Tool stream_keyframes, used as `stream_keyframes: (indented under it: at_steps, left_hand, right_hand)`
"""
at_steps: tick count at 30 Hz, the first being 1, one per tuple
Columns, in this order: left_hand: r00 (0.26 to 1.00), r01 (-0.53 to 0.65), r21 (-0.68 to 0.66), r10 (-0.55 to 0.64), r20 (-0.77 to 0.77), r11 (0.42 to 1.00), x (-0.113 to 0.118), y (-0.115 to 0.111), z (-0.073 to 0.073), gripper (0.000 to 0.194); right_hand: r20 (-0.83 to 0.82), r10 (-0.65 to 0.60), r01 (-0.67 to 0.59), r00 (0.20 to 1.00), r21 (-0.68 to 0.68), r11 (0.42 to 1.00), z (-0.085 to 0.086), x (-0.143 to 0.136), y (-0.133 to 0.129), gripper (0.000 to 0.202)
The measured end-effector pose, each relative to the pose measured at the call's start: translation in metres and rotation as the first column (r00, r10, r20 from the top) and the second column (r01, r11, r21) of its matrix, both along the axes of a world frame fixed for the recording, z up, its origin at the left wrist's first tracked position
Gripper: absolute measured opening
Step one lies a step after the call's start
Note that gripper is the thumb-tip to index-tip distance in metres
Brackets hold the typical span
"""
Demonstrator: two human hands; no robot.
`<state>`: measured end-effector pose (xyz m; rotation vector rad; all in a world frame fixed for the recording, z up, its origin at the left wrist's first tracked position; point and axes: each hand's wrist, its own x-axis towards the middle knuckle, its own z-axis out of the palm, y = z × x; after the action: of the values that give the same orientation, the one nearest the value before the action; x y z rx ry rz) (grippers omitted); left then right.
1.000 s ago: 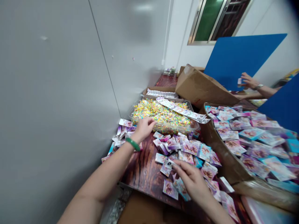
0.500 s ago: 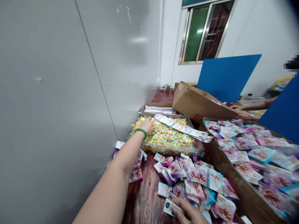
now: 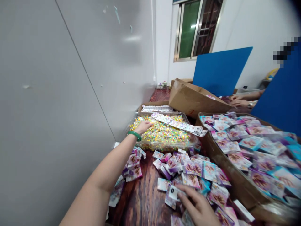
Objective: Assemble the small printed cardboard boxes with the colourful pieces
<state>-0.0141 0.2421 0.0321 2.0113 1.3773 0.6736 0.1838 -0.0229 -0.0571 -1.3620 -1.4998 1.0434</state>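
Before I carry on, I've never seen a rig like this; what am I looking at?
No machine: these are a person's bare hands, seen by a head-worn camera looking forward and down. The left hand, with a green bangle at its wrist, is at a clear tray of small colourful pieces; its grip is unclear. The right hand holds a small white card marked with a black ring. Printed boxes lie loose on the table, and more are heaped in the cardboard box at right. The far hands at right are someone else's.
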Motion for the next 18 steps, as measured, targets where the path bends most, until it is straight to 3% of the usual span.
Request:
stream_keyframes:
  at_steps: [4,6,8,9,12,18]
  left_hand:
    - [0.974,0.137,-0.163,-0.103,0.202,0.977,0.023,-0.09,-0.004,0.029]
    - [0.831,0.307,-0.356,-0.067,0.552,0.882,0.032,-0.136,-0.012,0.026]
    - [0.757,0.409,-0.462,-0.01,0.653,0.787,0.037,-0.174,-0.019,0.028]
    - [0.755,0.42,-0.491,0.008,0.656,0.763,0.039,-0.187,-0.023,0.028]
    - [0.796,0.342,-0.509,0.045,0.603,0.79,0.04,-0.21,-0.034,0.028]
    - [0.851,0.197,-0.513,0.114,0.512,0.836,0.04,-0.225,-0.056,0.023]
  right_hand:
    - [-0.255,-0.214,0.195,0.943,-0.097,0.976,0.019,0.003,0.007,0.035]
    - [-0.323,-0.313,0.282,0.893,-0.141,0.949,0.027,0.004,0.014,0.034]
    - [-0.352,-0.327,0.29,0.877,-0.156,0.944,0.033,0.004,0.019,0.033]
    - [-0.357,-0.303,0.26,0.884,-0.165,0.952,0.035,0.003,0.02,0.031]
    - [-0.326,-0.185,0.123,0.927,-0.204,0.971,0.035,0.001,0.017,0.024]
    - [-0.342,-0.072,-0.016,0.937,-0.248,0.969,0.024,-0.006,0.002,0.027]
